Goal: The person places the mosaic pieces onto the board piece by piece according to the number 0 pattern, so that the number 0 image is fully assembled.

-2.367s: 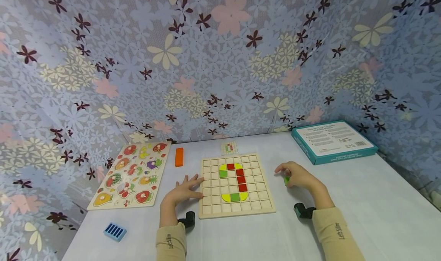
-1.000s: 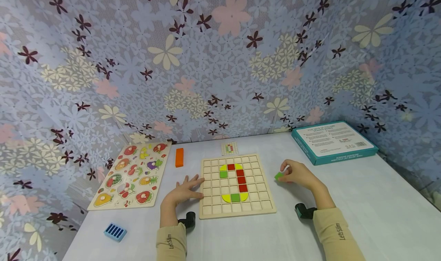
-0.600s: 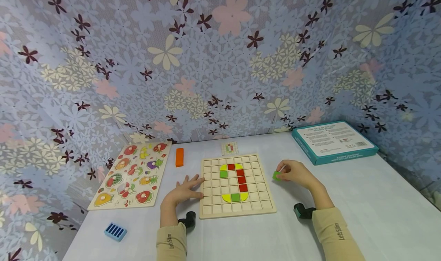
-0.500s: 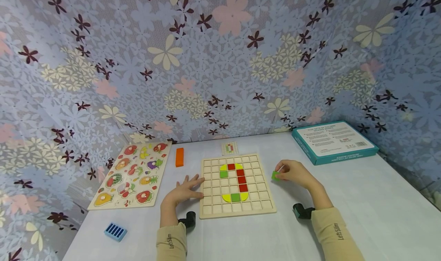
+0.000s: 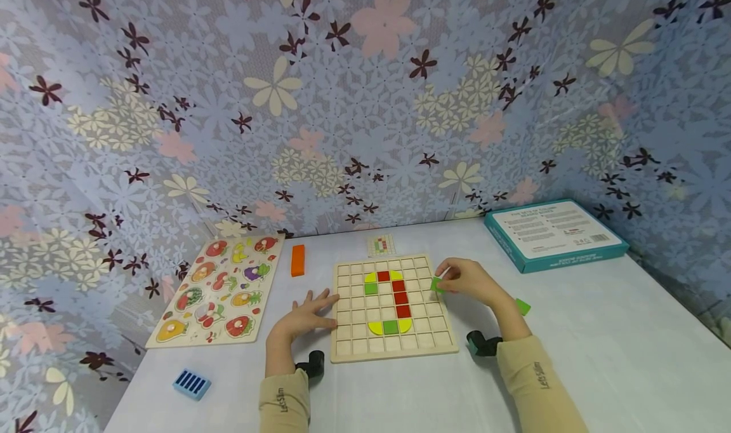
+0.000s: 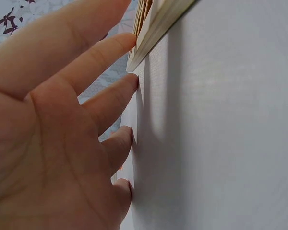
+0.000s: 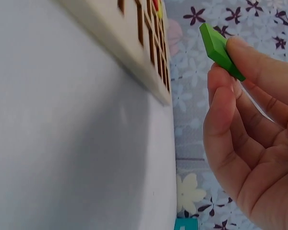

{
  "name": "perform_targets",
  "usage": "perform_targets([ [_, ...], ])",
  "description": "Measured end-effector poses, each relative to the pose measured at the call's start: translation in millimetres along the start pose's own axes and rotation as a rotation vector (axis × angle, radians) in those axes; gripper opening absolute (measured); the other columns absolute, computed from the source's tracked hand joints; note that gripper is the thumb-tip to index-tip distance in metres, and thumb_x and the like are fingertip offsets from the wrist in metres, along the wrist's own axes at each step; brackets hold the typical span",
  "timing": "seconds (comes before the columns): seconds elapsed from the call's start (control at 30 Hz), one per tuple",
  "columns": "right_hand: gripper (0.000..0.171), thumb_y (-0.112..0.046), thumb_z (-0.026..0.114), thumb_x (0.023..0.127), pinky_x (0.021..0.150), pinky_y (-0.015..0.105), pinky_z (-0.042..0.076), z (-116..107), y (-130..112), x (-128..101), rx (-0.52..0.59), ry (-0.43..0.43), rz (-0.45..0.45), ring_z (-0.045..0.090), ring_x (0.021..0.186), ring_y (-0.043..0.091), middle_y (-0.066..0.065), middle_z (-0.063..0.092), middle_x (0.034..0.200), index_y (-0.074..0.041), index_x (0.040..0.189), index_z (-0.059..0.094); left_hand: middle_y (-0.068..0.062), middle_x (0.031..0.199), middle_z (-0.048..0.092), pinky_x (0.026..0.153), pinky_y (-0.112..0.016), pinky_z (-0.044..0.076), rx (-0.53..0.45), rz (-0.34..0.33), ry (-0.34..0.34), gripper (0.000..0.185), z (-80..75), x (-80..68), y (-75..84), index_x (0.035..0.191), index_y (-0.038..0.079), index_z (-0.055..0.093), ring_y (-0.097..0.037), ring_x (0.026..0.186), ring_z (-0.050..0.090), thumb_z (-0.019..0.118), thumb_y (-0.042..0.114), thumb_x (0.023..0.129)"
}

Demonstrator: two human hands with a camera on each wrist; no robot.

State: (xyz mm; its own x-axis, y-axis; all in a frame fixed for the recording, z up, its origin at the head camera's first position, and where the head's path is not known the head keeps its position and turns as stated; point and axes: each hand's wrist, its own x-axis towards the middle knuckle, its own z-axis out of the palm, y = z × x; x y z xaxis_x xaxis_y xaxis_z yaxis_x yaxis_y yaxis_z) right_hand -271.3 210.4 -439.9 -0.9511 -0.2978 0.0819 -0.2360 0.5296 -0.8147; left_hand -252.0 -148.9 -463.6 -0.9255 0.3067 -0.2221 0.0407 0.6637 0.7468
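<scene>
A wooden grid board (image 5: 354, 347) lies mid-table, with red, yellow and green tiles set in some of its squares. My left hand (image 5: 302, 315) rests beside it, fingers spread and straight; in the left wrist view a fingertip (image 6: 130, 42) touches the board's edge. Between thumb and fingers, my right hand (image 5: 471, 282) pinches a green square tile (image 5: 436, 284) above the board's right edge. The right wrist view shows this tile (image 7: 218, 50) tilted and held off the board. Another green tile (image 5: 522, 306) lies on the table by the right forearm.
Behind the board is a small pattern card (image 5: 381, 246). An orange block (image 5: 297, 261), a fruit puzzle board (image 5: 219, 290) and a blue slotted block (image 5: 191, 385) are on the left. A teal box (image 5: 556, 236) lies at the back right, near the floral cloth.
My right hand has carried the green tile leftward from the table to the board's right edge. A second green tile has come into view behind the wrist. The left hand stays put.
</scene>
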Motion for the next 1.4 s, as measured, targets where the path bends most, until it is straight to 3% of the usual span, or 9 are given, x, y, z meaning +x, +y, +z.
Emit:
perform_targets([
  [0.33, 0.021, -0.01, 0.068, 0.082, 0.064, 0.038, 0.053, 15.3, -11.3, 9.9, 0.031, -0.027, -0.05, 0.057, 0.069, 0.02, 0.008, 0.061, 0.077, 0.0, 0.098, 0.06, -0.01, 0.151, 0.024, 0.109, -0.057, -0.012, -0.011, 0.001, -0.001, 0.064, -0.1, -0.2, -0.5, 0.137, 0.015, 0.047, -0.036, 0.141, -0.003, 0.071, 0.021, 0.078],
  [0.6, 0.017, -0.009, 0.067, 0.082, 0.065, 0.029, 0.051, 29.4, -20.6, 16.1, 0.028, -0.055, -0.068, 0.058, 0.073, 0.017, 0.007, 0.062, 0.081, -0.003, 0.097, 0.061, -0.01, 0.152, 0.023, 0.109, -0.057, -0.013, -0.003, 0.011, -0.002, 0.064, -1.1, 0.8, -0.3, 0.137, 0.015, 0.046, -0.036, 0.141, -0.003, 0.07, 0.021, 0.079],
  [0.83, 0.014, -0.008, 0.065, 0.084, 0.066, 0.029, 0.051, 44.2, -27.2, 23.2, -0.038, -0.051, -0.077, 0.057, 0.077, 0.016, 0.005, 0.063, 0.085, -0.004, 0.097, 0.065, -0.01, 0.152, 0.024, 0.109, -0.057, -0.013, -0.005, 0.001, 0.0, 0.064, -1.5, 2.1, -1.5, 0.137, 0.015, 0.046, -0.036, 0.141, -0.004, 0.07, 0.021, 0.078],
  [1.27, 0.014, -0.004, 0.062, 0.083, 0.065, 0.03, 0.05, 75.0, -49.3, 33.2, -0.095, 0.036, 0.024, 0.056, 0.074, 0.017, 0.006, 0.064, 0.087, -0.002, 0.094, 0.069, -0.01, 0.152, 0.023, 0.109, -0.057, -0.013, -0.007, 0.003, -0.008, 0.064, -0.7, 2.7, -2.9, 0.138, 0.015, 0.046, -0.036, 0.141, -0.004, 0.07, 0.022, 0.078],
  [1.4, 0.014, -0.004, 0.062, 0.083, 0.058, 0.026, 0.047, 84.4, -54.8, 34.4, -0.11, 0.034, 0.036, 0.053, 0.068, 0.015, 0.006, 0.066, 0.094, -0.005, 0.094, 0.071, -0.01, 0.152, 0.023, 0.109, -0.057, -0.013, -0.013, -0.001, -0.007, 0.065, -0.3, 2.5, -3.0, 0.137, 0.015, 0.046, -0.036, 0.141, -0.004, 0.07, 0.022, 0.078],
])
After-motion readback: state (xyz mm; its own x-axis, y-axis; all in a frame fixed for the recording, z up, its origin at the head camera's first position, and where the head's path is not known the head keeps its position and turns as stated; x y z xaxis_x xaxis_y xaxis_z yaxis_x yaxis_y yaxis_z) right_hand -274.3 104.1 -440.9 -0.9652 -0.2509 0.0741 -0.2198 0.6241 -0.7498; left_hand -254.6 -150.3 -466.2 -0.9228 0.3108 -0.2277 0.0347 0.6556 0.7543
